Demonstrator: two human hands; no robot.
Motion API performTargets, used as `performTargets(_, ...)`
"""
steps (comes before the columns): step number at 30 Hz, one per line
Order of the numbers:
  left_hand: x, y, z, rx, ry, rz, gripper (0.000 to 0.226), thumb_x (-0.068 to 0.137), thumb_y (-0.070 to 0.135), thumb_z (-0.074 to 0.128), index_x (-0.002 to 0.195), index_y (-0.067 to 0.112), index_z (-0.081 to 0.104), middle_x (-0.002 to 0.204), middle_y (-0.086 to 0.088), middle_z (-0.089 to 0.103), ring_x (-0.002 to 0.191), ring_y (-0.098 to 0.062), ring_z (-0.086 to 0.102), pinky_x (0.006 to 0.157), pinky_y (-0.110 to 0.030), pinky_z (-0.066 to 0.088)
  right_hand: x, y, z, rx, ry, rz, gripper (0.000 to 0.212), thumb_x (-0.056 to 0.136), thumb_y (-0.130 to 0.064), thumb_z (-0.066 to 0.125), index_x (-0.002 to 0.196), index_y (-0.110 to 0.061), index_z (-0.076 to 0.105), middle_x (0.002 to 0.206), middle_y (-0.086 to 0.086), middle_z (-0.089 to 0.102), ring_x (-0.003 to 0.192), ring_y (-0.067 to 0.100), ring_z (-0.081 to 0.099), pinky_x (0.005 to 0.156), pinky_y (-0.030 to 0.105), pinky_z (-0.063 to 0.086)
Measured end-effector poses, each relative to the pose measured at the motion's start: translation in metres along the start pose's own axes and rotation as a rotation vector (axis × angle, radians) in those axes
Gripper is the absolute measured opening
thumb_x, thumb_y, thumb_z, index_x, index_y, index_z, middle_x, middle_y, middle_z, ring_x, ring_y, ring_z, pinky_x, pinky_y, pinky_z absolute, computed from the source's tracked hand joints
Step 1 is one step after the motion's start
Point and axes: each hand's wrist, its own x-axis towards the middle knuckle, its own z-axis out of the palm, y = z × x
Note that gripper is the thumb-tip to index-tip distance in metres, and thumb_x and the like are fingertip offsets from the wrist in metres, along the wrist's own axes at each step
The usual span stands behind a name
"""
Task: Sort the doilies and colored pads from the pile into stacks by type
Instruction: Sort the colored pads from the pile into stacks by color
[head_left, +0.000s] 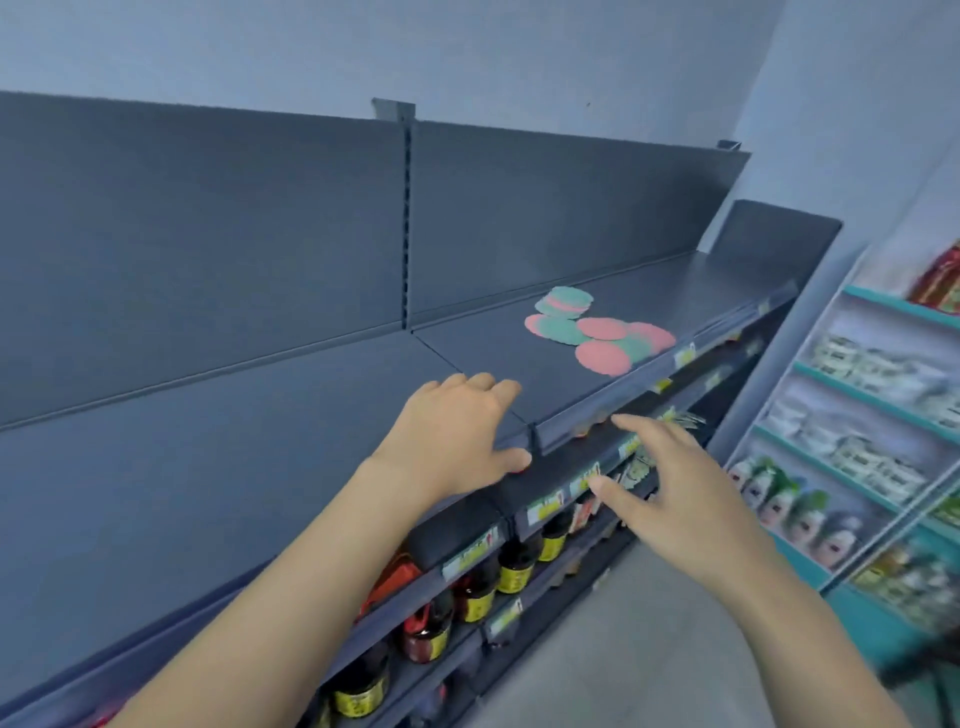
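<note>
A loose pile of round scalloped pads lies on the dark grey top shelf (311, 415), toward its right end. Pink pads (602, 357) and teal pads (563, 299) overlap each other in it. My left hand (457, 431) lies flat on the shelf's front edge, fingers straight, well short of the pile and holding nothing. In the air in front of the shelf edge my right hand (670, 483) hovers with spread fingers and is empty, below and in front of the pile.
Lower shelves hold dark jars with yellow labels (514, 571) and a red item (395, 577). Price tags line the shelf fronts. A teal rack (810, 519) with packaged goods stands to the right, across a narrow grey floor strip.
</note>
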Motion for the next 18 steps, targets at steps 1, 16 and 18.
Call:
performTargets(1,0.018,0.005,0.006,0.008,-0.028,0.012,0.068,0.086,0.059,0.054,0.141,0.022,0.036,0.129,0.0,0.053,0.121,-0.024,0.048,0.099,-0.036,0.04,0.009,0.011,-0.003,0.003,-0.007,0.003,0.059,0.088,-0.042,0.061,0.141,-0.031,0.037,0.143,-0.013,0.037,0.129,0.01,0.041,0.095,0.026,0.036)
performTargets(16,0.387,-0.026,0.13,-0.208,-0.335,-0.215,0.053,0.083,0.052,0.058,0.125,0.021,0.049,0.123,0.002,0.057,0.105,-0.023,0.055,0.077,-0.032,0.044,0.281,0.18,-0.011,-0.018,-0.223,-0.063,0.053,0.085,-0.046,0.063,0.133,-0.033,0.047,0.138,-0.017,0.043,0.126,0.001,0.042,0.101,0.021,0.033)
performTargets(18,0.43,-0.034,0.143,-0.272,-0.281,-0.283,0.053,0.084,0.049,0.058,0.126,0.017,0.049,0.125,-0.003,0.058,0.108,-0.025,0.055,0.082,-0.035,0.047,0.318,0.199,-0.015,-0.007,-0.22,-0.068,0.05,0.086,-0.043,0.064,0.132,-0.032,0.049,0.138,-0.017,0.042,0.128,0.002,0.04,0.099,0.019,0.031)
